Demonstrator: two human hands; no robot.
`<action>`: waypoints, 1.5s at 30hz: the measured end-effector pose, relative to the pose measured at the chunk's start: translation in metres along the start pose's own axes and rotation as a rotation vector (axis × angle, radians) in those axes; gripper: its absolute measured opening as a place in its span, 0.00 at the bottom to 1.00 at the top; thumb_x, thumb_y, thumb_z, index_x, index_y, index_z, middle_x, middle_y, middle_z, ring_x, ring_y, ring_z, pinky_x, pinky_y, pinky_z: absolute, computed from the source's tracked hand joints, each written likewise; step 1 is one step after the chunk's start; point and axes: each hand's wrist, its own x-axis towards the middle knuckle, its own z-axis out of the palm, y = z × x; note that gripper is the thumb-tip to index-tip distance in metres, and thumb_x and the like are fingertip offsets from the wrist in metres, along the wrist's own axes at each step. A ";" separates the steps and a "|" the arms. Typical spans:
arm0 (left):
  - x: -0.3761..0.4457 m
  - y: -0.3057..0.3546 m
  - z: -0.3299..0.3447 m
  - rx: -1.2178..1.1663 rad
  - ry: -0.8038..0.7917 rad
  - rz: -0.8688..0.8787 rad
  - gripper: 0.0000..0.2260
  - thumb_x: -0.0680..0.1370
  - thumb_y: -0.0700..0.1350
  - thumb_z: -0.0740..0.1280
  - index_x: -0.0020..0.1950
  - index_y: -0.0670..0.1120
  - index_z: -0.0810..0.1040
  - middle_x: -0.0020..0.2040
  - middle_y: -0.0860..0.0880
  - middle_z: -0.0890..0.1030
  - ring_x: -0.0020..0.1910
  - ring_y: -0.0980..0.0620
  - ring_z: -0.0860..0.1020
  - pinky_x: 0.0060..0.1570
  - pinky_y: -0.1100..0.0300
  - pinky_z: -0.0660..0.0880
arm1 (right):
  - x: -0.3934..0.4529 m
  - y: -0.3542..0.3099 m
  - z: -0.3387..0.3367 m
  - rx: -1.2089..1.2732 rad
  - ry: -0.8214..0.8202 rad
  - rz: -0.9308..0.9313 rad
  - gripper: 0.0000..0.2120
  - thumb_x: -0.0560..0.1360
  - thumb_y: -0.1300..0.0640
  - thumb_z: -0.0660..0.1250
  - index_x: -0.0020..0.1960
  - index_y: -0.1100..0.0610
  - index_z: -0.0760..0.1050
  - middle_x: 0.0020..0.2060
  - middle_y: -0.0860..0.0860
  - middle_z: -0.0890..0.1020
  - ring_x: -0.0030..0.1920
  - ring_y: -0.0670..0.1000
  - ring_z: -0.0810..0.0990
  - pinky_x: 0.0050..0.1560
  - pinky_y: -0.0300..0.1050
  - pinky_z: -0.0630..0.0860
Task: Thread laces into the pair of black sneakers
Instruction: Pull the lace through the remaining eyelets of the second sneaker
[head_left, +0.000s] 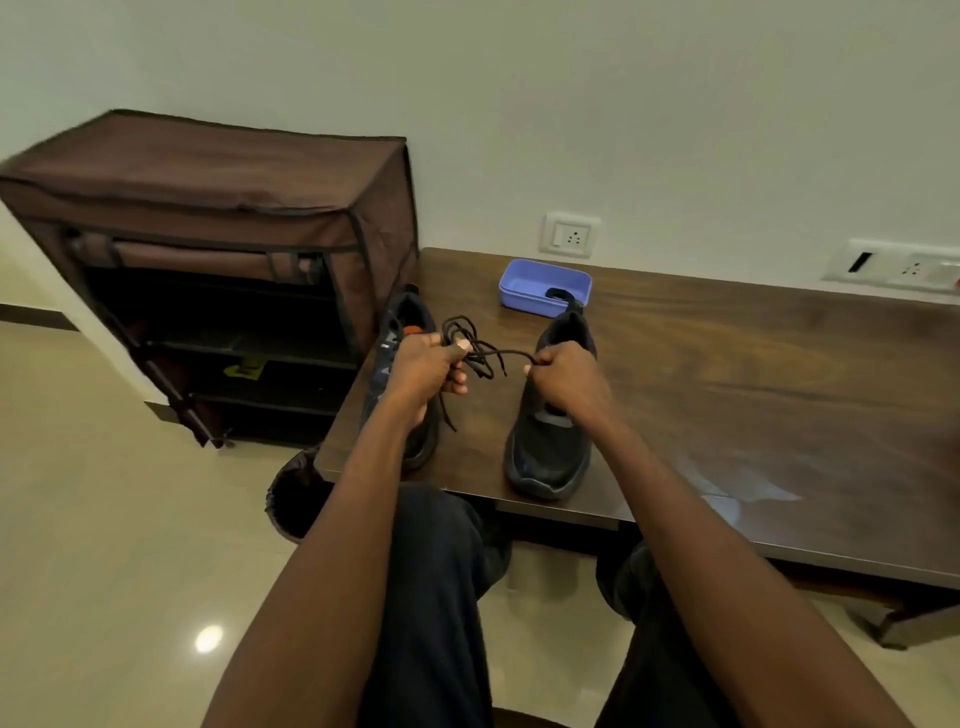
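Two black sneakers stand on the dark wooden table (727, 374), toes toward me. The left sneaker (400, 332) is partly hidden behind my left hand (423, 371). The right sneaker (550, 447) lies under my right hand (569, 382). A bundle of black lace (475, 348) hangs in the air between the shoes. My left hand grips the tangled bunch of it, with loose ends dangling below. My right hand pinches one strand that stretches across from the bundle.
A purple plastic tray (543, 286) with a small dark item inside sits behind the right sneaker. A brown fabric shoe rack (218, 249) stands left of the table. A dark bin (296, 493) is on the floor by the table's left corner. Wall sockets (570, 235) are behind.
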 end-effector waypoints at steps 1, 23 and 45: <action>-0.005 0.004 -0.015 0.024 0.017 0.014 0.05 0.80 0.39 0.66 0.52 0.38 0.78 0.33 0.47 0.74 0.26 0.55 0.74 0.25 0.62 0.76 | -0.005 -0.016 0.002 0.051 -0.021 -0.038 0.09 0.78 0.56 0.67 0.43 0.60 0.80 0.34 0.52 0.79 0.34 0.48 0.75 0.34 0.41 0.70; -0.031 -0.014 -0.234 0.418 0.223 -0.253 0.11 0.81 0.45 0.67 0.50 0.36 0.76 0.36 0.41 0.77 0.29 0.48 0.77 0.28 0.58 0.78 | -0.011 -0.192 0.161 0.162 -0.476 -0.276 0.09 0.76 0.69 0.64 0.54 0.60 0.76 0.45 0.60 0.81 0.43 0.56 0.82 0.46 0.50 0.80; -0.017 0.009 -0.047 0.541 0.258 0.190 0.08 0.77 0.41 0.63 0.46 0.45 0.82 0.43 0.48 0.82 0.44 0.49 0.80 0.47 0.52 0.79 | 0.009 -0.073 0.061 0.251 0.038 -0.212 0.11 0.74 0.69 0.62 0.36 0.60 0.78 0.36 0.57 0.83 0.40 0.54 0.83 0.45 0.55 0.82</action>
